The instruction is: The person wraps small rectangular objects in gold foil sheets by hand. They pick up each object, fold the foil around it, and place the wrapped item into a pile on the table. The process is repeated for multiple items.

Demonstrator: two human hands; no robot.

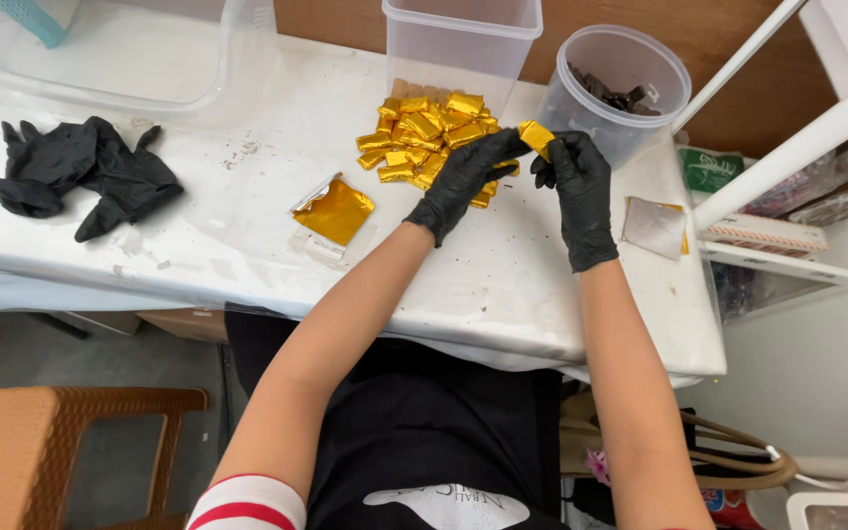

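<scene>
Two bare forearms rise from the bottom of the view, above a black top with a red-and-white striped sleeve at the lower left. A brown woven stool stands on the floor to the left, and tan bag handles curl at the lower right.

Both hands wear black gloves and meet over the far half of the white desk. The left hand reaches in from the left, and its grip is narrow, fingertips pinched on the near edge of a gold-wrapped piece. The right hand closes on the same piece from below and the right, thumb and fingers tight around it. The piece is held in the air just above the desk, between the pile and the round tub.

On the desk near the left forearm lies an opened gold foil sheet, flat and slightly creased. To the right of the right wrist lies a silver-faced foil sheet with a gold edge showing. Far to the left, a pair of crumpled black gloves rests on the desk.

Behind the hands sits a pile of gold-wrapped pieces, touching the foot of a tall clear square container. Just right of it stands a clear round tub with dark pieces inside, possibly chocolate; the view is too small to be sure. A large clear tray occupies the far left corner. A white shelf frame with packets stands at the right.
</scene>
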